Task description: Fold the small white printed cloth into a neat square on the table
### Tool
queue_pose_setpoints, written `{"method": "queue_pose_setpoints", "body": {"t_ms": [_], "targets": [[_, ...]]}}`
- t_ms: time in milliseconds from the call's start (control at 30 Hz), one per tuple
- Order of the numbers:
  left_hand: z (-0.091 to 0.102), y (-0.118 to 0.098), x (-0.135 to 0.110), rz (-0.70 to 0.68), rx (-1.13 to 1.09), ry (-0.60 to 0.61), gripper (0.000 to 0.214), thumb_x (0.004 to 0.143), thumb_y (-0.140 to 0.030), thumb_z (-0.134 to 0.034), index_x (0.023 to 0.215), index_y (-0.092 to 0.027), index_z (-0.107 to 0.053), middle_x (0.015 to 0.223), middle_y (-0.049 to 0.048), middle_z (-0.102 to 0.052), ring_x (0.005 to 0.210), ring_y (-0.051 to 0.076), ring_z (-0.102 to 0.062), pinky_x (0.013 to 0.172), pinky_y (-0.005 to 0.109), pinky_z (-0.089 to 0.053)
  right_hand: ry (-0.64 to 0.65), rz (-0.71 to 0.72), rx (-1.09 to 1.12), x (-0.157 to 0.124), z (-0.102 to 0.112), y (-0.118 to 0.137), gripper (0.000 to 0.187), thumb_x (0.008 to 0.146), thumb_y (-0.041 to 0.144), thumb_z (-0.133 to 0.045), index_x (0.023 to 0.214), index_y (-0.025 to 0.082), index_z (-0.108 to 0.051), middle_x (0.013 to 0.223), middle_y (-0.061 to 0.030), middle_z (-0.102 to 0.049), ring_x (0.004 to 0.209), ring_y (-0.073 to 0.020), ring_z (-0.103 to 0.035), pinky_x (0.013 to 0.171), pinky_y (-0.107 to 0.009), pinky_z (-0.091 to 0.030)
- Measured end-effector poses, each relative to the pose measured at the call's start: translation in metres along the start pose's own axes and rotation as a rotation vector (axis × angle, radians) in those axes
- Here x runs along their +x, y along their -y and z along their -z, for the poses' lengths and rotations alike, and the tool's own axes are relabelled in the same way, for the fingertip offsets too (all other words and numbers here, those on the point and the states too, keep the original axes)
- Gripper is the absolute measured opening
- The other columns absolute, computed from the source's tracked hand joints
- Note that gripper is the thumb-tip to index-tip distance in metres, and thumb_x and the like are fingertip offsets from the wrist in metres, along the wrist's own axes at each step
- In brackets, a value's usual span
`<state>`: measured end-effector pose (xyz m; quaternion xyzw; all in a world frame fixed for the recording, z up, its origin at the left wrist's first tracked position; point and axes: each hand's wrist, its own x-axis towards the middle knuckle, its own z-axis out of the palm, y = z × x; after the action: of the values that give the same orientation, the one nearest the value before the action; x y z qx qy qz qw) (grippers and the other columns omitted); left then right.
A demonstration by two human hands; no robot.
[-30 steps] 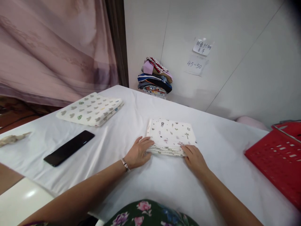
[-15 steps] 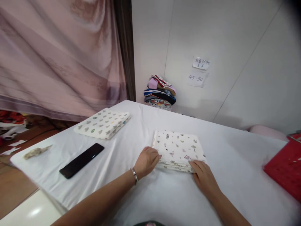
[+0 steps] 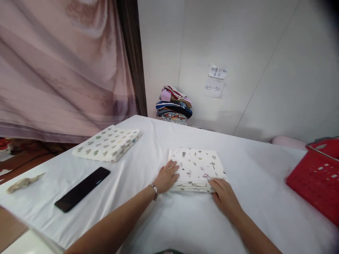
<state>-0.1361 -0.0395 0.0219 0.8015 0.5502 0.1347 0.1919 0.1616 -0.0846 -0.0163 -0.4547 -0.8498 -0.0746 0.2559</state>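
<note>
A folded white cloth with small printed motifs [image 3: 197, 165] lies in the middle of the white-covered table [image 3: 254, 197]. My left hand [image 3: 166, 176] rests on the cloth's near left corner, fingers stretched flat on top of it. My right hand [image 3: 224, 194] sits at the near right corner, its fingers curled against the folded edge. A bracelet shows on my left wrist.
A second folded cloth with grey and green shapes [image 3: 107, 143] lies at the left. A black phone [image 3: 82, 188] and a small beige scrap [image 3: 23, 182] lie nearer the left edge. A red basket [image 3: 315, 178] stands at the right. Stacked folded clothes [image 3: 173, 106] sit by the wall.
My left hand has slid from the cloth's side edge up onto its top, fingers spreading flat. The right hand stays at the near right corner. The view has shifted slightly.
</note>
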Motion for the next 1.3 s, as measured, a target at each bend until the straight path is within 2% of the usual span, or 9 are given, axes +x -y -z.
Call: {"method": "queue_pose_setpoints", "body": {"t_ms": [167, 267, 467, 667, 900, 1000, 1067, 1167, 1300], "targets": [[0.019, -0.025, 0.019, -0.04, 0.125, -0.07, 0.046, 0.087, -0.046, -0.036, 0.126, -0.023, -0.047, 0.142, 0.007, -0.034, 0.133, 0.026, -0.02, 0.105, 0.052, -0.019, 0.023, -0.038, 0.035, 0.007, 0.009, 0.008, 0.045, 0.069, 0.002, -0.042, 0.11, 0.017, -0.052, 0.108, -0.0102, -0.055, 0.099, -0.0235, -0.048, 0.083, -0.038, -0.042], [0.011, -0.039, 0.025, -0.183, 0.222, -0.105, 0.05, 0.087, -0.049, -0.034, 0.129, -0.022, -0.043, 0.144, 0.007, -0.029, 0.134, 0.026, -0.018, 0.107, 0.051, -0.014, 0.021, -0.061, 0.053, 0.009, 0.011, 0.012, 0.045, 0.068, 0.001, -0.043, 0.109, 0.017, -0.053, 0.108, -0.0101, -0.055, 0.099, -0.023, -0.047, 0.084, -0.038, -0.041], [-0.018, -0.032, 0.021, -0.284, 0.289, 0.009, 0.054, 0.089, -0.052, -0.024, 0.133, -0.025, -0.039, 0.144, 0.0042, -0.029, 0.134, 0.024, -0.02, 0.107, 0.049, -0.015, 0.054, -0.1, 0.125, 0.011, 0.016, 0.015, 0.046, 0.068, 0.002, -0.044, 0.109, 0.02, -0.053, 0.107, -0.0091, -0.055, 0.098, -0.0223, -0.047, 0.084, -0.038, -0.04], [0.001, -0.034, 0.028, -0.212, 0.211, 0.129, 0.059, 0.087, -0.055, -0.025, 0.135, -0.023, -0.035, 0.146, 0.0059, -0.024, 0.134, 0.024, -0.019, 0.106, 0.049, -0.018, 0.176, -0.181, 0.281, 0.019, 0.037, 0.016, 0.054, 0.063, -0.001, -0.045, 0.111, 0.023, -0.054, 0.108, -0.0056, -0.055, 0.099, -0.0197, -0.048, 0.085, -0.034, -0.041], [-0.005, -0.031, 0.022, -0.249, 0.203, 0.122, 0.055, 0.087, -0.053, -0.028, 0.134, -0.024, -0.038, 0.146, 0.0051, -0.024, 0.135, 0.025, -0.015, 0.107, 0.051, -0.007, 0.29, -0.268, 0.396, 0.038, 0.055, 0.012, 0.022, 0.081, 0.017, -0.042, 0.08, 0.023, -0.064, 0.08, -0.0017, -0.062, 0.079, -0.0176, -0.055, 0.071, -0.029, -0.044], [0.006, -0.035, 0.037, -0.185, 0.135, 0.208, 0.057, 0.085, -0.058, -0.03, 0.131, -0.027, -0.041, 0.145, 0.0058, -0.025, 0.134, 0.026, -0.018, 0.106, 0.051, -0.014, 0.295, -0.302, 0.404, 0.063, 0.049, 0.003, 0.026, 0.084, 0.023, -0.039, 0.079, 0.022, -0.065, 0.08, -0.0022, -0.064, 0.076, -0.0173, -0.057, 0.07, -0.03, -0.044], [0.017, -0.037, 0.054, -0.133, 0.148, 0.14, 0.057, 0.084, -0.058, -0.029, 0.13, -0.026, -0.042, 0.145, 0.0068, -0.026, 0.134, 0.026, -0.018, 0.106, 0.05, -0.015, 0.237, -0.324, 0.39, 0.085, 0.039, -0.005, 0.026, 0.084, 0.025, -0.04, 0.093, 0.022, -0.064, 0.1, -0.0046, -0.063, 0.093, -0.0195, -0.057, 0.08, -0.032, -0.044], [0.022, -0.032, 0.079, -0.061, 0.247, -0.088, 0.056, 0.085, -0.055, -0.031, 0.131, -0.025, -0.04, 0.147, 0.0064, -0.022, 0.136, 0.026, -0.012, 0.107, 0.051, -0.007, 0.205, -0.372, 0.271, 0.115, 0.018, -0.022, 0.039, 0.085, 0.032, -0.041, 0.119, 0.019, -0.053, 0.134, -0.0081, -0.043, 0.124, -0.0226, -0.037, 0.098, -0.036, -0.033], [0.006, -0.011, 0.091, 0.043, 0.267, -0.066, 0.061, 0.085, -0.057, -0.028, 0.136, -0.024, -0.034, 0.147, 0.0058, -0.02, 0.136, 0.027, -0.01, 0.106, 0.054, -0.007, 0.343, -0.462, 0.082, 0.123, -0.01, -0.048, 0.055, 0.087, 0.042, -0.038, 0.134, 0.013, -0.036, 0.146, -0.0114, -0.022, 0.135, -0.0265, -0.013, 0.106, -0.046, -0.014]]}}
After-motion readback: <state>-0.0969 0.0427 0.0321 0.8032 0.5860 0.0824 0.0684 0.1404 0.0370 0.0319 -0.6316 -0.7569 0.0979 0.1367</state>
